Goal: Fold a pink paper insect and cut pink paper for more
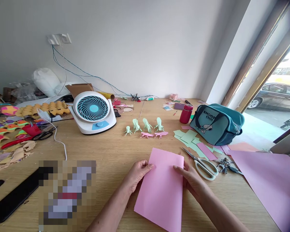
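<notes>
A pink sheet of paper (160,190), folded with its crease along the right side, is held between my two hands just over the table. My left hand (139,174) pinches its left edge, thumb on top. On the right edge, my right hand (189,175) grips the fold, thumb on the front and fingers hidden behind. Close to my right hand lie scissors (205,167) with white handles. Beyond the sheet stand several green folded-paper insects (147,125), with pink paper insects (161,134) in front of them.
A white fan (94,111) stands at the left, near egg cartons (43,109) and paper scraps. To the right are a red flask (186,113), a teal bag (216,124), green paper offcuts (189,137), keys (224,166) and a large pink sheet (268,180). A black case (16,196) lies front left.
</notes>
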Tool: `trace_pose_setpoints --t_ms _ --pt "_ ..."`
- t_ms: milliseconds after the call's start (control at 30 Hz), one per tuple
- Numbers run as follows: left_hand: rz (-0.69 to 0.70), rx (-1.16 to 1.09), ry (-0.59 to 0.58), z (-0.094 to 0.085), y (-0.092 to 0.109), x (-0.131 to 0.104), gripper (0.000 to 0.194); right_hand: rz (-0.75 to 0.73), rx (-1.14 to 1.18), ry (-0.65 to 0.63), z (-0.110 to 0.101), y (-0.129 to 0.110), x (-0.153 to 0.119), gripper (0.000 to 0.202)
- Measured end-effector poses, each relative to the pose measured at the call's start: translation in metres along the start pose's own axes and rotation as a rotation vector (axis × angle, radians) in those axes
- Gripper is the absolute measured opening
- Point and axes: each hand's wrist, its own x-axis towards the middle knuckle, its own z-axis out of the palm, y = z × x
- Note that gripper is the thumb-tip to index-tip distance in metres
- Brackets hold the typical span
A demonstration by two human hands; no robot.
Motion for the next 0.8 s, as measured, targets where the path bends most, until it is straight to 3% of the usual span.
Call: trace_pose_setpoints --t_ms 133,200,500,600,800 --pt "-0.015 0.055 -0.061 -0.003 0.002 -0.001 0.051 -0.03 -0.006 0.124 -0.01 -0.007 0.005 0.066" --pt "-0.025 0.101 -0.103 -0.005 0.004 -0.003 0.053 -0.041 -0.023 0.122 -0.016 -0.011 0.006 0.062" --pt "-0.035 0.364 -0.311 -0.005 0.009 -0.014 0.044 0.12 -0.337 -0.338 -0.022 -0.023 -0.007 0.039" --pt "-0.014 0.442 -0.356 -0.002 0.008 -0.016 0.04 0.134 -0.413 -0.393 -0.017 -0.021 -0.01 0.038" --pt "0.033 0.509 -0.387 0.004 0.007 -0.019 0.036 0.163 -0.39 -0.364 -0.011 -0.019 -0.015 0.039"
